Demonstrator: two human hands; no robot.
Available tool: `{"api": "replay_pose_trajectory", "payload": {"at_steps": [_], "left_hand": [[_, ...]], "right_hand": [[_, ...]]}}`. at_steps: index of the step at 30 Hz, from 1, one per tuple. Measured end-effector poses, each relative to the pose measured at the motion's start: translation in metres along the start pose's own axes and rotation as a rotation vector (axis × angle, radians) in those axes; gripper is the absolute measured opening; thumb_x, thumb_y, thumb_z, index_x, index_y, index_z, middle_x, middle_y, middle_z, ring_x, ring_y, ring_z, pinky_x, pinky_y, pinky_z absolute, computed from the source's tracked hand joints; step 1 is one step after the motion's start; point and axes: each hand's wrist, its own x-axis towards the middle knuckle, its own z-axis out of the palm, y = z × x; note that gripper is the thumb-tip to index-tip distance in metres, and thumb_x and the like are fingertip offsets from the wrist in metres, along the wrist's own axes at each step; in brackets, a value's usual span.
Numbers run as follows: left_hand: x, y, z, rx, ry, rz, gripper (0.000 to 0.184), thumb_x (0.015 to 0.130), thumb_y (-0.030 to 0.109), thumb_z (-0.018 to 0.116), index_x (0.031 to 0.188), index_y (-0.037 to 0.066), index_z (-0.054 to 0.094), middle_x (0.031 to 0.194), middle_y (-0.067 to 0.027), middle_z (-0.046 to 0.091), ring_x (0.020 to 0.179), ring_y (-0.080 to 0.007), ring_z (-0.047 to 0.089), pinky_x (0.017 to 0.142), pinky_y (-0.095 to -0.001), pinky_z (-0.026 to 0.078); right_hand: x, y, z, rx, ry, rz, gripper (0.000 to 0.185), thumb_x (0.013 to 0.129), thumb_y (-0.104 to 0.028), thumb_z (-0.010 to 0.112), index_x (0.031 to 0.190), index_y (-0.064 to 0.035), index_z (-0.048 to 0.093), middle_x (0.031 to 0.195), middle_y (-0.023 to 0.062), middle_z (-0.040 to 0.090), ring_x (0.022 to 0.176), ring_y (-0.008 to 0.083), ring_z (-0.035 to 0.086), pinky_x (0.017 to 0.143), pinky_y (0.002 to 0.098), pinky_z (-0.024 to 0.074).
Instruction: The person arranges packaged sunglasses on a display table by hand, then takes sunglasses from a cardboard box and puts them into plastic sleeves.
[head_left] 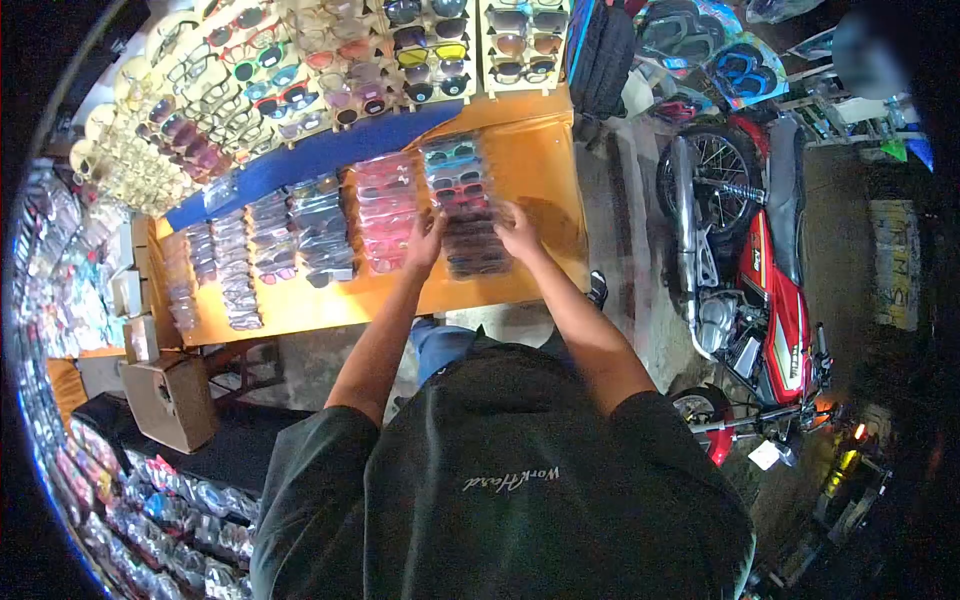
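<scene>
My left hand (pixel 428 238) is at the left edge of the rightmost row of packaged sunglasses (pixel 478 240), with thumb and fingers apart. On the opposite edge of the same row, my right hand (pixel 517 232) has its fingers spread and bent toward the packs. Neither hand visibly grips a pack, though the fingertips are small and partly blurred. Blue, red and dark frames show in this row. Beside my left hand runs a row of pink and red sunglasses (pixel 385 215). All lie on an orange-covered table (pixel 545 160).
Display boards of eyeglasses (pixel 435 60) line the table's far side. More packaged rows (pixel 320 230) lie to the left. A cardboard box (pixel 170 403) stands at lower left. A red motorcycle (pixel 775 290) is parked on the right, below packaged slippers (pixel 745 75).
</scene>
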Motion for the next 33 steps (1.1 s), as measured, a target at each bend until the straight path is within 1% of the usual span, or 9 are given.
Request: {"api": "replay_pose_trajectory", "payload": {"at_steps": [3,6,8,12,20,22,23,25,33], "left_hand": [[-0.014,0.01,-0.001,0.011,-0.054,-0.062,0.075,0.105,0.043,0.063,0.156,-0.003,0.035,0.151,-0.0245,0.052,0.14,-0.0311,0.05,0.115,-0.041,0.039],[-0.031,0.021,0.0,-0.073,-0.032,-0.039,0.067,0.104,0.035,0.066,0.153,-0.004,0.04,0.148,-0.0247,0.054,0.138,-0.0302,0.053,0.114,-0.04,0.042],[-0.042,0.026,-0.003,-0.061,-0.024,-0.093,0.067,0.104,0.033,0.066,0.154,-0.004,0.039,0.148,-0.0222,0.055,0.138,-0.0295,0.052,0.114,-0.0398,0.042],[-0.069,0.019,-0.007,-0.005,-0.044,-0.079,0.062,0.105,0.035,0.063,0.15,-0.004,0.046,0.149,-0.0189,0.055,0.14,-0.0262,0.05,0.115,-0.0366,0.039],[-0.08,-0.076,-0.015,-0.11,-0.09,-0.255,0.076,0.104,0.046,0.061,0.154,-0.008,0.041,0.156,-0.0232,0.049,0.147,-0.0297,0.042,0.121,-0.0379,0.031],[-0.084,-0.084,-0.01,-0.143,0.037,-0.315,0.058,0.106,0.043,0.059,0.15,0.006,0.053,0.118,-0.0006,0.067,0.096,-0.0073,0.053,0.082,-0.0247,0.041],[-0.087,-0.088,-0.011,-0.143,0.038,-0.314,0.058,0.106,0.043,0.059,0.15,0.006,0.053,0.118,-0.0006,0.067,0.096,-0.0073,0.053,0.082,-0.0247,0.041],[-0.1,-0.064,-0.009,-0.119,-0.06,-0.388,0.087,0.102,0.053,0.061,0.155,-0.012,0.037,0.158,-0.0262,0.045,0.15,-0.0317,0.039,0.123,-0.0383,0.029],[-0.104,-0.065,-0.002,-0.114,-0.125,-0.375,0.085,0.103,0.052,0.06,0.153,-0.012,0.039,0.157,-0.0265,0.046,0.15,-0.0316,0.04,0.123,-0.0383,0.029]], "right_hand": [[-0.011,-0.019,-0.009,-0.232,0.059,-0.051,0.056,0.088,-0.005,0.07,0.143,-0.0079,0.057,0.136,0.0122,0.064,0.12,0.0265,0.064,0.099,0.0403,0.0531],[-0.021,-0.017,-0.016,-0.24,-0.041,0.174,0.062,0.09,-0.007,0.07,0.149,-0.0065,0.051,0.143,0.015,0.061,0.127,0.0279,0.062,0.104,0.0404,0.0504],[-0.026,0.021,-0.014,-0.057,-0.004,0.017,0.065,0.092,-0.023,0.072,0.151,-0.008,0.048,0.144,0.0207,0.06,0.135,0.0339,0.058,0.109,0.0437,0.0472],[-0.055,0.044,-0.026,-0.041,0.0,-0.072,0.066,0.092,-0.02,0.074,0.15,-0.0036,0.047,0.147,0.0197,0.058,0.136,0.0325,0.056,0.111,0.0429,0.0456],[-0.103,0.039,-0.024,0.053,-0.175,0.184,0.071,0.095,-0.018,0.071,0.156,-0.0005,0.041,0.16,0.0182,0.045,0.147,0.029,0.044,0.119,0.0397,0.0365],[-0.106,0.038,-0.016,0.119,-0.145,0.166,0.08,0.093,-0.026,0.072,0.161,-0.0018,0.036,0.163,0.0184,0.042,0.149,0.0291,0.042,0.119,0.0392,0.0356],[-0.107,0.038,-0.016,0.119,-0.145,0.165,0.08,0.093,-0.026,0.072,0.161,-0.0018,0.036,0.163,0.0184,0.042,0.149,0.0291,0.042,0.119,0.0392,0.0356],[-0.113,0.015,-0.018,0.106,-0.202,0.267,0.079,0.097,-0.016,0.069,0.162,0.0025,0.028,0.168,0.0186,0.032,0.155,0.0296,0.032,0.125,0.0402,0.0282],[-0.118,-0.018,-0.013,0.249,-0.188,0.244,0.083,0.096,-0.014,0.07,0.164,0.0016,0.024,0.17,0.0187,0.029,0.155,0.0286,0.031,0.125,0.0389,0.0268]]}}
